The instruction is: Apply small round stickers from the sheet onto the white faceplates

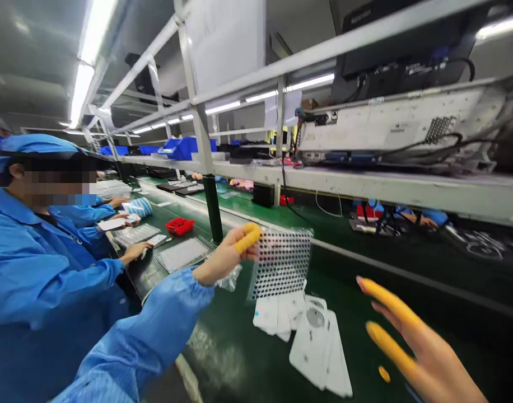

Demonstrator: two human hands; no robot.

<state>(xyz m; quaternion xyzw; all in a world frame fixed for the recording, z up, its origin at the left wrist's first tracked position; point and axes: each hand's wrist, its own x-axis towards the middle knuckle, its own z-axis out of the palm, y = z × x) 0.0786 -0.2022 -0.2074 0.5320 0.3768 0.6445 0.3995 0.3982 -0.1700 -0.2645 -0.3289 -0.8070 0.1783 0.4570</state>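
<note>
My left hand [242, 243], with yellow finger cots, pinches the upper left corner of a clear sheet of small dark dots [284, 263]. The sheet hangs upright above the green bench. Below it lies a loose pile of white flat cards [279, 313]; other white panels [319, 350] overlap nearer to me, one bearing a grey round patch [315, 318]. To the right of them is my right hand [411, 336], thumb and index finger apart in yellow cots, holding nothing. A small yellow piece [383, 374], perhaps a loose cot, is seen just left of that hand.
A co-worker in blue [50, 280] sits close on my left, a hand on the bench. Beyond my left arm are a stack of sheets [183, 254], a red tray [180, 225] and a dark post [213, 207]. A metal shelf [407, 187] runs overhead along the back.
</note>
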